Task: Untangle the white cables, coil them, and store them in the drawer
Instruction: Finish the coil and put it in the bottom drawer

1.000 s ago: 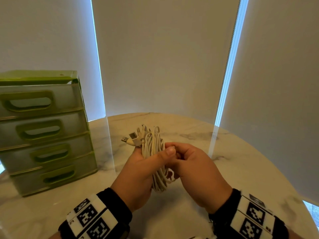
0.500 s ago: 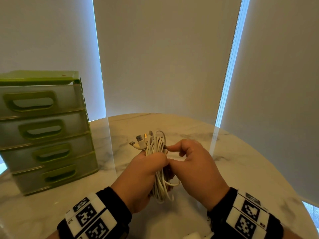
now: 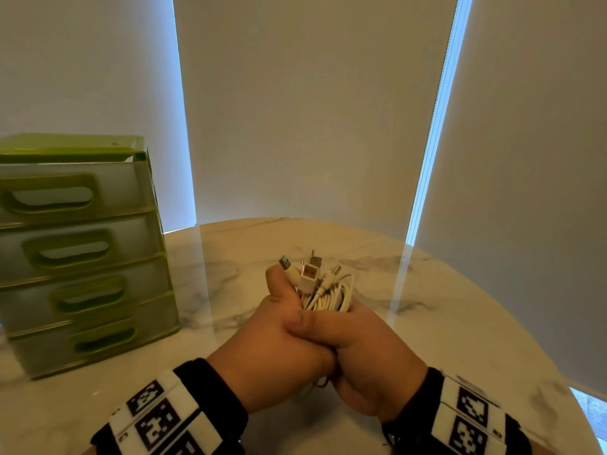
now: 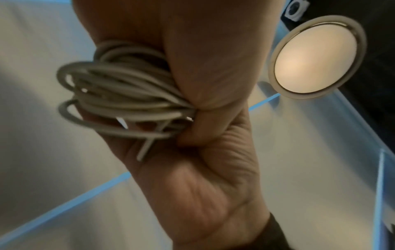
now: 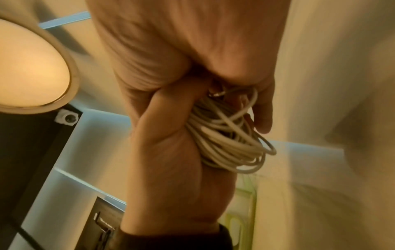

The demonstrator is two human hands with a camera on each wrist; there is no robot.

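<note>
A coiled bundle of white cables [image 3: 328, 295] is clasped between both hands above the marble table [image 3: 443, 323]. Several plugs [image 3: 308, 272] stick up out of the top of the bundle. My left hand [image 3: 279, 343] grips the coil from the left, its thumb raised beside the plugs. My right hand [image 3: 368, 353] wraps round it from the right, thumb laid over the left hand. In the left wrist view the cable loops [image 4: 119, 94] bulge out of the fist. The right wrist view shows the cable loops [image 5: 230, 140] squeezed in the palm.
A green and translucent drawer unit [image 3: 75, 251] with several shut drawers stands at the table's left. Pale roller blinds [image 3: 312, 110] hang behind the round table. A round ceiling lamp [image 4: 316, 64] shows in the wrist views.
The hands have closed together round the coil, squeezing it shorter. The loops that hung below the hands are now gathered in, and the plugs have turned upright.
</note>
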